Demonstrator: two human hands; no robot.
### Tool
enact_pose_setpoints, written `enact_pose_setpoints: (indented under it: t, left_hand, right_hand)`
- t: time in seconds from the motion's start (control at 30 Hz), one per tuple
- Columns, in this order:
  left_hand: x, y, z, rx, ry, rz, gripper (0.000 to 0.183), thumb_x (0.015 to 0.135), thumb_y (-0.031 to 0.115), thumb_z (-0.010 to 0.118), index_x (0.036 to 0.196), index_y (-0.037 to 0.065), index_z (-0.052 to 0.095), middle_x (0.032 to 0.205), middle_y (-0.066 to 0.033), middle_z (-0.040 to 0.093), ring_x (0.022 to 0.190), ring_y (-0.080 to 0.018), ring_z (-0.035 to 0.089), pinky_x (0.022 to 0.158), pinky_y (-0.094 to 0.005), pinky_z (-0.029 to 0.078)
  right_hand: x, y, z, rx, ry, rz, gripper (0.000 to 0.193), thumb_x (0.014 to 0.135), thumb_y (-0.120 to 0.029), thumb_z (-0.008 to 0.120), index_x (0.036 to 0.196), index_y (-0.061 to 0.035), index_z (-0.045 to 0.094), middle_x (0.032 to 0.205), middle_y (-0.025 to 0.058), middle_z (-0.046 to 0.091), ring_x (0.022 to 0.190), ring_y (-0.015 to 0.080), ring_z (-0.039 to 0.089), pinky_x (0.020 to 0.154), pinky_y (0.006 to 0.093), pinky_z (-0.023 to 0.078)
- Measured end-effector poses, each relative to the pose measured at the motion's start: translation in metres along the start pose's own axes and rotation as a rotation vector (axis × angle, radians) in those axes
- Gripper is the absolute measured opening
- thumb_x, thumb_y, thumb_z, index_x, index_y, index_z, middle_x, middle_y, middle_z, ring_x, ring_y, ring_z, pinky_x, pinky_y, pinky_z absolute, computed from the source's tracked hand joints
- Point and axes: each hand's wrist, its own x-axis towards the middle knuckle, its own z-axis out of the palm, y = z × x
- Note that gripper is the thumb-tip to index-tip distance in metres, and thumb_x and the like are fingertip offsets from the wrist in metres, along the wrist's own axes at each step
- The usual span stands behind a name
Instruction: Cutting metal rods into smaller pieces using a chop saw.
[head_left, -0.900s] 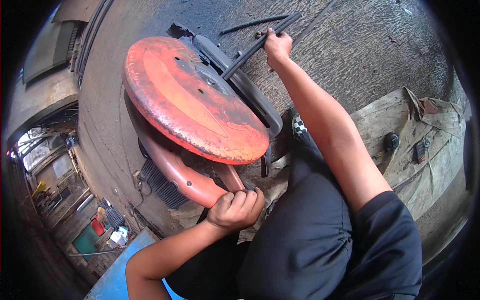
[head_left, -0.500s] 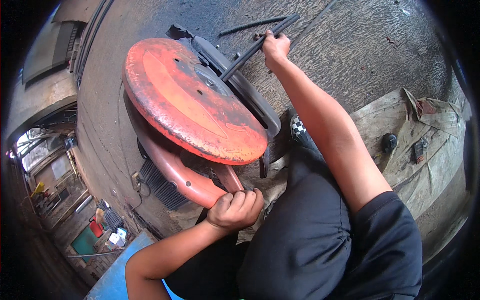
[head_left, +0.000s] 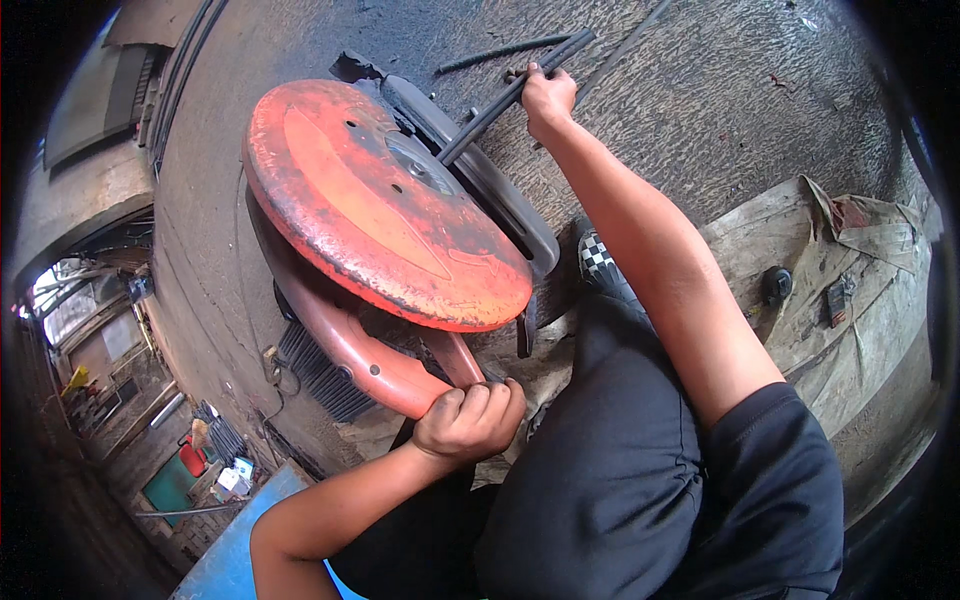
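Observation:
A chop saw with a round, scuffed orange-red blade guard (head_left: pixel 350 200) fills the middle of the view. My left hand (head_left: pixel 470 420) is closed around the end of its faded red handle (head_left: pixel 385 372), near my knee. Out at the far side, my right hand (head_left: pixel 548 95) grips dark metal rods (head_left: pixel 490 113), fingers wrapped round them. Their near end reaches in behind the guard, by the long dark base (head_left: pixel 510 210) of the saw. The blade and the rods' tips there are hidden by the guard.
Another dark rod (head_left: pixel 500 52) and a thin bar (head_left: pixel 625 45) lie on the rough floor beyond my right hand. A stained cloth sheet (head_left: pixel 800 300) at right bears a black round object (head_left: pixel 777 285) and a small dark block (head_left: pixel 838 300). Dark bundled rods (head_left: pixel 325 372) lie left of the handle.
My right hand and the rods have shifted very slightly left and nearer. The guard has dipped a little. My left hand keeps its hold on the handle.

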Motion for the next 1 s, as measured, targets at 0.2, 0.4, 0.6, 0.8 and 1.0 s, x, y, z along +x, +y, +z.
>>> enact_pose_setpoints:
  t: [0.2,0.4,0.6,0.8,1.0]
  left_hand:
    - [-0.001,0.0,0.001,-0.008,-0.001,0.006,0.008,0.082,0.022,0.055,0.078,0.016,0.058,0.065,0.0072,0.038,0.056,-0.0056,0.041,0.057,-0.0242,0.028]
    - [0.0,-0.001,0.001,0.006,0.022,0.042,0.008,0.082,0.021,0.055,0.078,0.015,0.058,0.065,0.0068,0.039,0.057,-0.0057,0.041,0.055,-0.0234,0.028]
    - [-0.002,0.001,0.002,-0.009,0.025,0.034,0.009,0.082,0.021,0.054,0.076,0.015,0.058,0.065,0.0069,0.038,0.058,-0.0057,0.041,0.055,-0.0234,0.027]
    - [0.001,0.001,0.001,-0.001,0.019,0.031,0.009,0.082,0.02,0.054,0.075,0.015,0.056,0.064,0.0067,0.036,0.057,-0.0058,0.04,0.055,-0.0239,0.027]
    - [-0.002,0.001,0.002,0.01,0.016,0.029,0.009,0.082,0.02,0.054,0.075,0.016,0.056,0.065,0.0069,0.036,0.057,-0.0058,0.039,0.055,-0.0239,0.027]
  right_hand:
    - [-0.006,-0.003,-0.001,-0.018,0.01,-0.019,0.034,0.089,-0.025,0.067,0.107,0.0029,0.063,0.105,0.0252,0.067,0.101,0.0398,0.064,0.089,0.0425,0.047]
    - [-0.005,-0.006,-0.002,0.015,0.009,0.016,0.034,0.089,-0.024,0.067,0.107,0.004,0.062,0.107,0.0255,0.067,0.102,0.0395,0.063,0.09,0.0422,0.046]
    - [-0.006,-0.003,-0.003,-0.037,0.005,-0.037,0.033,0.089,-0.024,0.067,0.106,0.0045,0.062,0.103,0.0251,0.067,0.098,0.0388,0.064,0.088,0.0413,0.047]
    - [0.004,0.007,-0.002,0.036,-0.033,-0.036,0.033,0.09,-0.023,0.067,0.107,0.0045,0.062,0.103,0.0237,0.068,0.095,0.0355,0.065,0.086,0.0398,0.047]
    - [0.003,0.012,0.003,0.106,-0.069,-0.079,0.03,0.09,-0.022,0.067,0.106,0.0037,0.063,0.101,0.021,0.069,0.09,0.0304,0.065,0.084,0.0382,0.048]
